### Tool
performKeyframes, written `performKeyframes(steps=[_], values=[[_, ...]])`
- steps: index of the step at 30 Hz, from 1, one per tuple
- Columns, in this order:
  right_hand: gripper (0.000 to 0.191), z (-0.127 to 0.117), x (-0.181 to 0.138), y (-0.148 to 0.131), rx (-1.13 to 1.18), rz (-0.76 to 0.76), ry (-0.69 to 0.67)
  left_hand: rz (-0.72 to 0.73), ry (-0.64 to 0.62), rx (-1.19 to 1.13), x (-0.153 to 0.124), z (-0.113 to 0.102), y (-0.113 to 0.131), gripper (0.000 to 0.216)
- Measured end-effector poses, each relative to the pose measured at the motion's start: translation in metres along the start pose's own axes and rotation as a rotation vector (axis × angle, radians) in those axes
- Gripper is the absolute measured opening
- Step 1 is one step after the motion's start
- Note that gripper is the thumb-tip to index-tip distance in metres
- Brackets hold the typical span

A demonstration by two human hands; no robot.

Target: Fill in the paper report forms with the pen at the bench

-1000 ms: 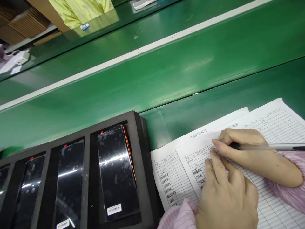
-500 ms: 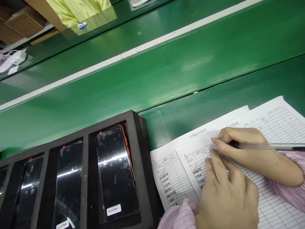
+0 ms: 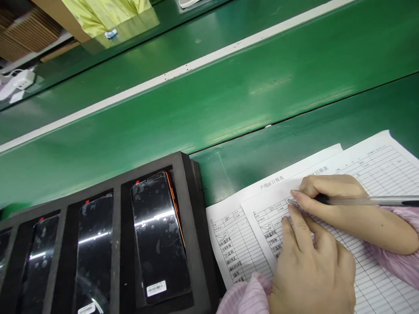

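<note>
My right hand (image 3: 334, 196) grips a pen (image 3: 366, 200) with a clear barrel and dark tip section, its point at a box near the top of a printed form (image 3: 258, 207). Below it, my left hand (image 3: 314, 261) lies on the same sheet with its fingers stretched out, the fingertips close under the pen point. This form overlaps another printed sheet (image 3: 225, 261) to its left. Both carry table grids and handwritten entries in the left column. The pen's very tip is hidden by the fingers.
Left of the papers, a black foam tray (image 3: 199, 244) holds several phones, the nearest one a phone (image 3: 160, 240) with an orange edge and a barcode label. Beyond runs a green bench (image 3: 229, 96) with a white strip. A person in a yellow top (image 3: 111, 15) is across it.
Another small pen mark seems to show in the box at the pen point. Both hands stay nearly in place, and the view shifts very slightly.
</note>
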State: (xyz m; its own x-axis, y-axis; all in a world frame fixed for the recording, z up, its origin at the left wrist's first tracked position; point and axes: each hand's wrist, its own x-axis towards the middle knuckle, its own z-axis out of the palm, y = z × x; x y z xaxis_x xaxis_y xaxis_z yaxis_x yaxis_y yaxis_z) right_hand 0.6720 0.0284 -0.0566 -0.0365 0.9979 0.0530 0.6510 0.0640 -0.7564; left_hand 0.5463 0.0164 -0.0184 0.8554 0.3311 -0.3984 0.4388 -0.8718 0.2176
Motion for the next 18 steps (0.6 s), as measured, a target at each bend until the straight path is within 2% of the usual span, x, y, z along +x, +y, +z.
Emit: performKeyframes(steps=[6,10,13,18], values=[[0.036,-0.002,0.002,-0.003,0.030,0.029,-0.019,0.009,0.018,-0.005,-0.001,0.003,0.005,0.038],[0.036,-0.005,0.001,-0.002,0.064,0.029,0.047,0.012,0.025,-0.011,-0.001,0.008,0.005,0.039],[0.035,-0.006,0.001,-0.003,0.060,0.039,0.028,0.008,0.031,-0.026,-0.002,0.009,0.004,0.038],[0.046,-0.011,0.007,-0.009,0.089,0.101,0.061,-0.026,0.062,-0.022,-0.004,0.006,0.006,0.034]])
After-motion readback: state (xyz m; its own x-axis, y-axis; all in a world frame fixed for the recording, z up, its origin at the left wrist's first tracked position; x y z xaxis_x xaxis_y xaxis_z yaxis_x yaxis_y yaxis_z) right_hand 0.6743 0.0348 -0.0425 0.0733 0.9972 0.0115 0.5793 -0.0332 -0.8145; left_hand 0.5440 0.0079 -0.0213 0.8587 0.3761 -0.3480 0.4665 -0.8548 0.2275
